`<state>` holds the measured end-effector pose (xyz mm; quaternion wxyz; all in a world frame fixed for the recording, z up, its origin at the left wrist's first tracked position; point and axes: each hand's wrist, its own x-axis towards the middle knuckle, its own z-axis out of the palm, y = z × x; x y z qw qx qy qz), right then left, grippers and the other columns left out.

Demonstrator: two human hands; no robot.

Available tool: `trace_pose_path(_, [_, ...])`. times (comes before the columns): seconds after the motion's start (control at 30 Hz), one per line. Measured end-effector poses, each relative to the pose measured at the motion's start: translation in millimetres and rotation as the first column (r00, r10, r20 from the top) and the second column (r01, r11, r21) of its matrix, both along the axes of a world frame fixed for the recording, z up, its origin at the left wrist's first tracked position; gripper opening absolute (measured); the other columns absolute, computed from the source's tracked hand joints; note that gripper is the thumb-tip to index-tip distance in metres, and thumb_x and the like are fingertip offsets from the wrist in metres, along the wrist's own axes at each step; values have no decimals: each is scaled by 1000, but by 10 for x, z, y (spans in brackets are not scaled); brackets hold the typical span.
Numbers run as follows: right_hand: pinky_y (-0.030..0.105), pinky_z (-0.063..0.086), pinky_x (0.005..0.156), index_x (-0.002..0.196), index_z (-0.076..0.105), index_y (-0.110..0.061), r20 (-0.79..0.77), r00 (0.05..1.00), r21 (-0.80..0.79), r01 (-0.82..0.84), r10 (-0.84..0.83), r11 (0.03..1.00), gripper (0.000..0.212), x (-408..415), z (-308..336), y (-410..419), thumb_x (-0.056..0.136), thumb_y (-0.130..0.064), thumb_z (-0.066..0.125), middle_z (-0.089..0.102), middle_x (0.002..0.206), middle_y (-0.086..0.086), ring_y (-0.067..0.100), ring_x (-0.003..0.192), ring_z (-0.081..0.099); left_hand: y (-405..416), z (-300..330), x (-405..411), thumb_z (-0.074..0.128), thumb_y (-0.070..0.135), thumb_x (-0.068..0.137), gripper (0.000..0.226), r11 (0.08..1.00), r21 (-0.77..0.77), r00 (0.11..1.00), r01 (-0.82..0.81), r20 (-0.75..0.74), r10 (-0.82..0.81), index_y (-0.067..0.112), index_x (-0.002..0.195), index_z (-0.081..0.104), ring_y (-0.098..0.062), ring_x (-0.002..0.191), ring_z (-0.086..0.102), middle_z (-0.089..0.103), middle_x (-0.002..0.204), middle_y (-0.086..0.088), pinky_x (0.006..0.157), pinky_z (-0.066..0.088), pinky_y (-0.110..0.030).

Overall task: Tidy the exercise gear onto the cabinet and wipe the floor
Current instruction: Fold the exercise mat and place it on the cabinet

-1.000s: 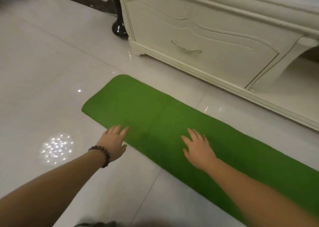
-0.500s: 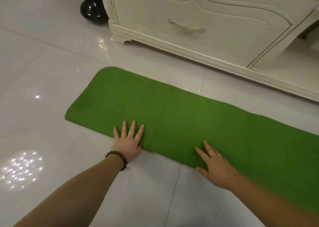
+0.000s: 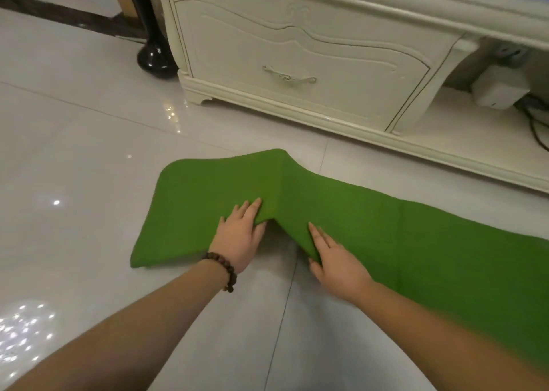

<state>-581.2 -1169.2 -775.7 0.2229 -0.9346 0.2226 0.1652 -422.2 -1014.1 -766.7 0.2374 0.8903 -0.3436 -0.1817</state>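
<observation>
My left hand [image 3: 239,237] grips the near edge of the mat [image 3: 386,233], thumb under. My right hand [image 3: 334,258] grips the same edge beside it, raising a ridge between them.

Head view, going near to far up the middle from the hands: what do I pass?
left hand and right hand at the mat's near edge → raised fold of the green mat → bare floor tile → cabinet drawer.

Glossy white tiled floor [image 3: 74,141], dim light
</observation>
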Motion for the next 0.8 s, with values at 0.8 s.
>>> trace_pose_path(0.8, [49,33,106,120,61,-13,363,926,-601,153,98,785,64,-2131,2005,-1880,61,-7,83,60,130,6,28,123,54,-2478,1492,-2456,49,25,96,73,735,-329,787,593,42,-616,6,152,6,-23,123,49,28,153,-13,104,39,-29])
